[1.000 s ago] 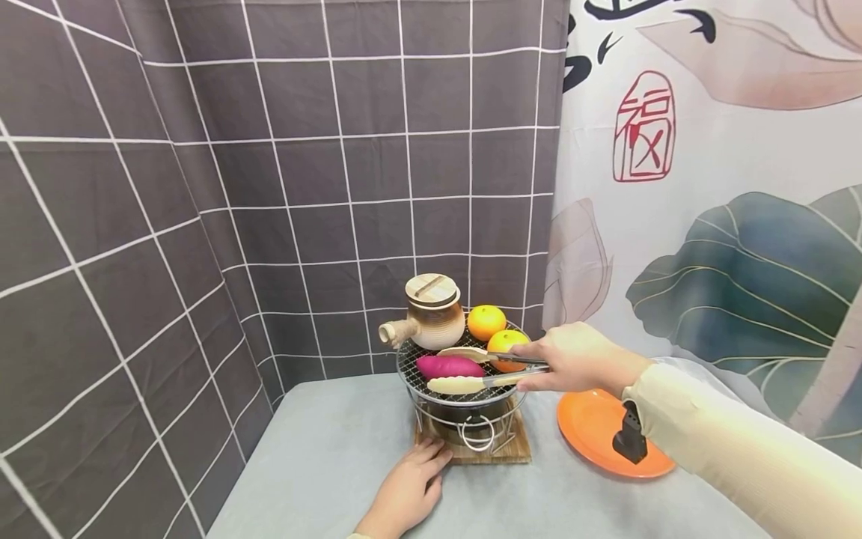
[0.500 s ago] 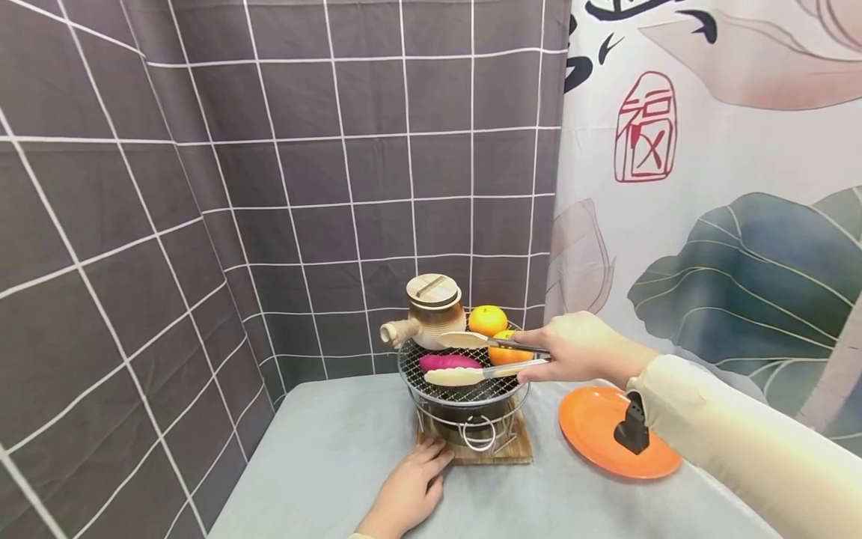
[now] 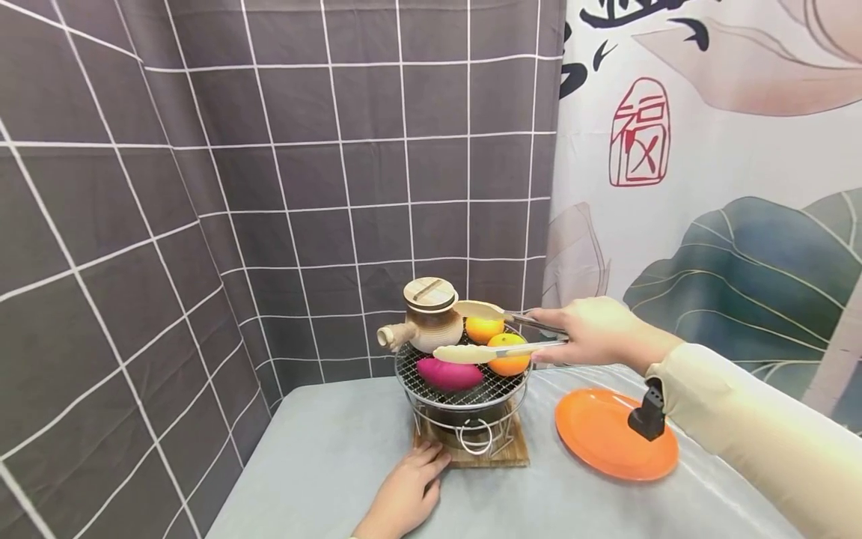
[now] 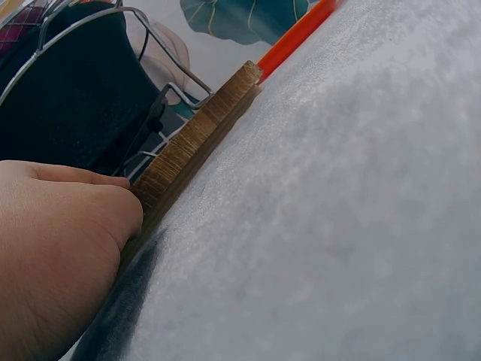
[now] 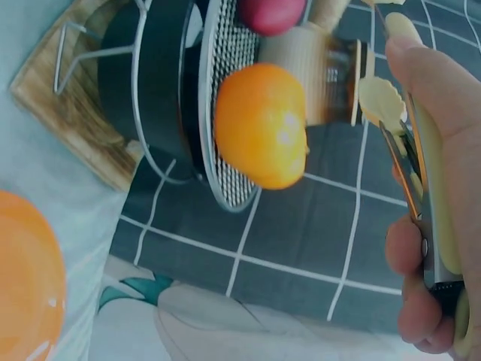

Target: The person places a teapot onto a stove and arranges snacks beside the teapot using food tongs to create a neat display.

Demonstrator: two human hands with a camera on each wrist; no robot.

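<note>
In the head view my right hand [image 3: 599, 329] grips a pair of tongs [image 3: 471, 353] with cream tips. The tongs are spread: one tip is over the back of the purple sweet potato [image 3: 450, 374], the other by the far orange [image 3: 483, 329]. Nothing sits between the tips. The sweet potato lies on the round wire grill [image 3: 494, 389], with a near orange [image 3: 508, 364] to its right. My left hand [image 3: 407, 486] rests on the left front corner of the wooden board [image 3: 512, 449] under the stove; its fingertips touch the board, as the left wrist view also shows.
A clay pot [image 3: 434, 329] with a wooden lid and a side handle stands at the back left of the grill. An orange plate [image 3: 616, 442] lies right of the stove, below the right forearm. A wire ring [image 3: 476, 438] hangs at the stove's front.
The tongs first stood around the sweet potato. They have risen off it, moved up and back, and spread wider. The sweet potato stays on the grill; the left hand keeps its place.
</note>
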